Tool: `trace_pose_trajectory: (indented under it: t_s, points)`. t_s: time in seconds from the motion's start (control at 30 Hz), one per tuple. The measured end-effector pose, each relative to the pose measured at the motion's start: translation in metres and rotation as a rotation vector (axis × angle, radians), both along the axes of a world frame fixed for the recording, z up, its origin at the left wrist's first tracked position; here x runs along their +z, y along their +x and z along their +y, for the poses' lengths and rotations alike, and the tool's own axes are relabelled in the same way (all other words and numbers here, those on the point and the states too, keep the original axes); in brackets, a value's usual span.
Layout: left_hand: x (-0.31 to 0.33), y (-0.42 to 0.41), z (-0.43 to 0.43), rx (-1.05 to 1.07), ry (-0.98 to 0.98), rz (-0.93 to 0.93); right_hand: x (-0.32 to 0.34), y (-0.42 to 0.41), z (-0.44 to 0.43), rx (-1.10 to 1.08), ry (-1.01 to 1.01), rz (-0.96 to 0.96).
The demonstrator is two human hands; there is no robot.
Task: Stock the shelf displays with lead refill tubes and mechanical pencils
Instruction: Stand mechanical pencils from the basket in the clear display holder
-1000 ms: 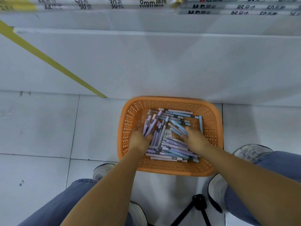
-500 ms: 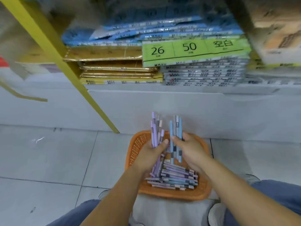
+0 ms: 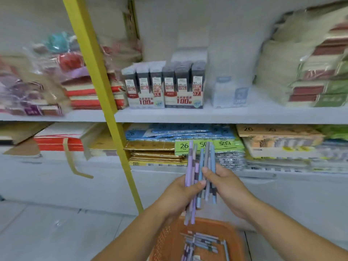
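My left hand (image 3: 180, 193) grips a bunch of purple mechanical pencils (image 3: 190, 166), held upright in front of the lower shelf. My right hand (image 3: 226, 185) grips several blue and grey pencils (image 3: 210, 159) right beside them, the two bunches touching. Below my hands the orange basket (image 3: 169, 242) stands on the floor with more pencils (image 3: 201, 242) lying in it. On the upper shelf (image 3: 235, 113) stand display boxes of lead refill tubes (image 3: 163, 87) marked 0.5 and 0.7, and a pale blue box (image 3: 229, 93) to their right.
A yellow upright post (image 3: 105, 102) slants down in front of the shelves left of my hands. Stacked notebooks (image 3: 90, 93) and bagged goods fill the upper shelf's left, paper packs (image 3: 310, 72) its right. Paper pads (image 3: 180, 146) fill the lower shelf.
Both hands took pencils out of the basket and lifted them up. My view rose from the floor to the shelves; the basket now lies at the bottom edge.
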State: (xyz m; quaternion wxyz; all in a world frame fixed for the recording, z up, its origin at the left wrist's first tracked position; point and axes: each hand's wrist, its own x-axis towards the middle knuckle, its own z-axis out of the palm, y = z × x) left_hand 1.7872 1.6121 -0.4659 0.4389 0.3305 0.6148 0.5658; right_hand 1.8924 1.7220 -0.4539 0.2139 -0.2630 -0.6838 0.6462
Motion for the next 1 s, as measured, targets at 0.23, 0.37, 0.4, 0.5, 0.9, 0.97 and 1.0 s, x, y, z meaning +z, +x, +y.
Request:
trace_pose_trajectory:
  t_s: [0.23, 0.37, 0.4, 0.5, 0.9, 0.97, 1.0]
  points:
    - [0.072, -0.005, 0.018, -0.009, 0.046, 0.064, 0.077, 0.009, 0.023, 0.196, 0.023, -0.038]
    - [0.079, -0.012, 0.021, 0.026, 0.046, 0.037, 0.086, 0.018, 0.043, 0.22, 0.338, -0.192]
    - [0.079, -0.014, 0.021, 0.045, 0.068, -0.045, 0.085, 0.018, 0.048, 0.197, 0.394, -0.212]
    - [0.082, -0.019, 0.024, 0.129, 0.137, -0.185, 0.082, 0.01, 0.056, 0.109, 0.296, -0.168]
    - [0.102, -0.028, 0.032, 0.284, 0.247, 0.165, 0.095, 0.025, 0.049, -0.029, 0.407, 0.104]
    - [0.1, -0.023, 0.039, 0.302, 0.255, 0.177, 0.104, 0.026, 0.049, -0.056, 0.362, 0.136]
    - [0.1, -0.021, 0.043, 0.319, 0.264, 0.167, 0.109, 0.027, 0.05, -0.075, 0.336, 0.17]
